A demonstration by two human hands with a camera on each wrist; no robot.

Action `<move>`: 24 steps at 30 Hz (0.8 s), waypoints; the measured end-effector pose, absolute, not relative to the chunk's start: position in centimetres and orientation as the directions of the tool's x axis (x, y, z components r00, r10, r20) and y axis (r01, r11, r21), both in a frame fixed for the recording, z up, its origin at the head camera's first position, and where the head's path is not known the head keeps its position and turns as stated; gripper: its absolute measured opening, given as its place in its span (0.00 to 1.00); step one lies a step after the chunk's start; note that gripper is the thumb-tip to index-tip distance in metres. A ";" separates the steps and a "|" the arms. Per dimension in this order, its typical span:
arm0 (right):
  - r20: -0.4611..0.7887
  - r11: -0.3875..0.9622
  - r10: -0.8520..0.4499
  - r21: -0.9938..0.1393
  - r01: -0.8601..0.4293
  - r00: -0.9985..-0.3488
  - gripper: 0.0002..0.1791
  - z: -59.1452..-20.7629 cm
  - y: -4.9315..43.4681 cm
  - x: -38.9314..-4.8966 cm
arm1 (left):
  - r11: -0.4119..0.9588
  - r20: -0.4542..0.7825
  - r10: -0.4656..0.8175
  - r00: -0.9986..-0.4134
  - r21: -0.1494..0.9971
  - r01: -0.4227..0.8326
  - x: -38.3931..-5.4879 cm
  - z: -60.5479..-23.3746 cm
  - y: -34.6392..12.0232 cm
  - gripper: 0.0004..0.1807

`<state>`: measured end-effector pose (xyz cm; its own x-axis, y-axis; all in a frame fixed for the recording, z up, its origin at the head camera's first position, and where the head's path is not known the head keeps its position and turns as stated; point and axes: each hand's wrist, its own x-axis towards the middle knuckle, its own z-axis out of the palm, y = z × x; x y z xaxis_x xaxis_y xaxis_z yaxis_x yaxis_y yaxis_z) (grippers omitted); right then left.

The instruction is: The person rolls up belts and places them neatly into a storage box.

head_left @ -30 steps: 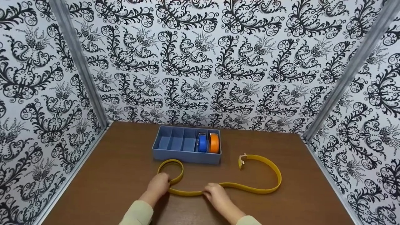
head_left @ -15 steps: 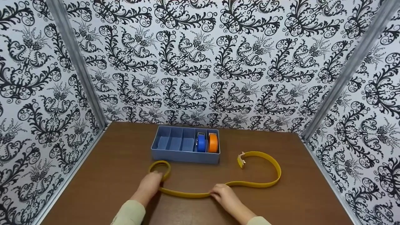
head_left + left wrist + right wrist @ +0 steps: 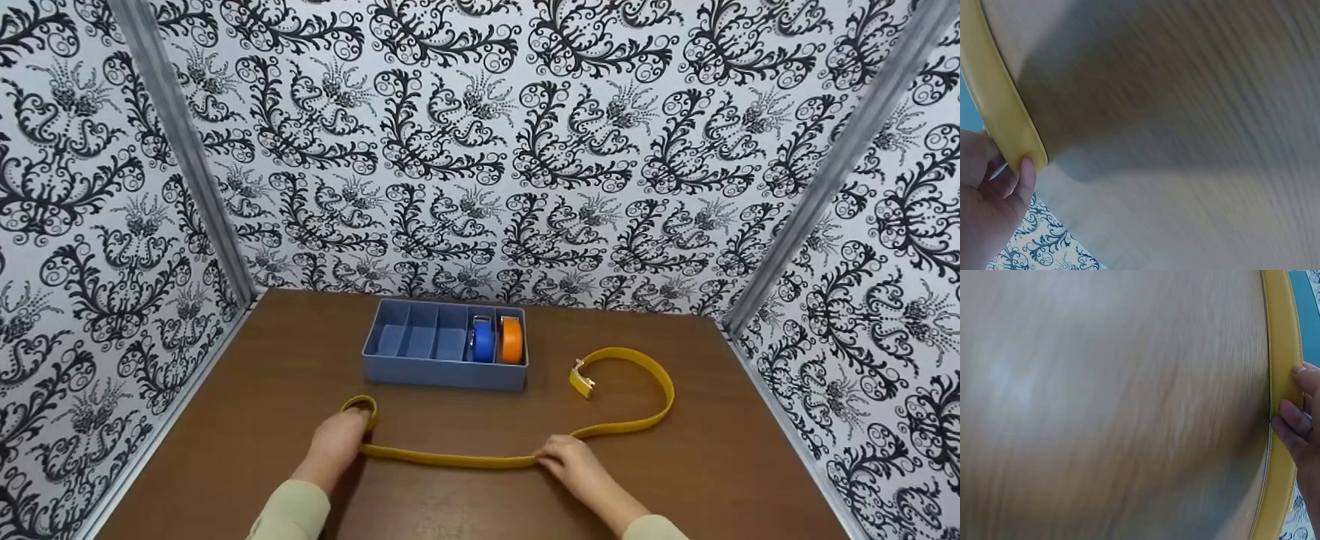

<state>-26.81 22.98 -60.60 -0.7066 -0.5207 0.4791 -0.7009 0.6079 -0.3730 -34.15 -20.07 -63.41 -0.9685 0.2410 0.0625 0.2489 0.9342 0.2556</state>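
Observation:
A yellow belt (image 3: 457, 459) lies on edge across the table in the head view. My left hand (image 3: 336, 441) pinches it at the left, where the strap curls into a small loop beyond the fingers. Farther right, my right hand (image 3: 576, 463) pinches the strap between thumb and fingers, the stretch between the hands running nearly straight. From there the belt curves round to its metal buckle (image 3: 582, 375). Close up, the left wrist view has the thumb on the strap (image 3: 999, 95); fingers touch both sides of the stitched strap (image 3: 1285, 337) in the right wrist view.
Behind the belt stands a blue-grey divided box (image 3: 442, 373). A rolled blue belt (image 3: 484, 342) and a rolled orange belt (image 3: 511, 341) occupy its right compartments. Patterned walls (image 3: 480, 150) enclose the brown table (image 3: 450, 506) at back and sides.
My hands have moved apart, left hand leftward and right hand rightward along with the belt. The loop at the left has shrunk, and the stretch between the hands is longer and straighter.

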 end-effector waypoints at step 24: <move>0.351 0.562 -0.578 -0.484 -0.671 -0.737 0.04 -59.5 28.1 -27.5 | 0.943 0.206 0.317 -0.926 0.037 0.331 -29.7 -57.9 -19.9 0.13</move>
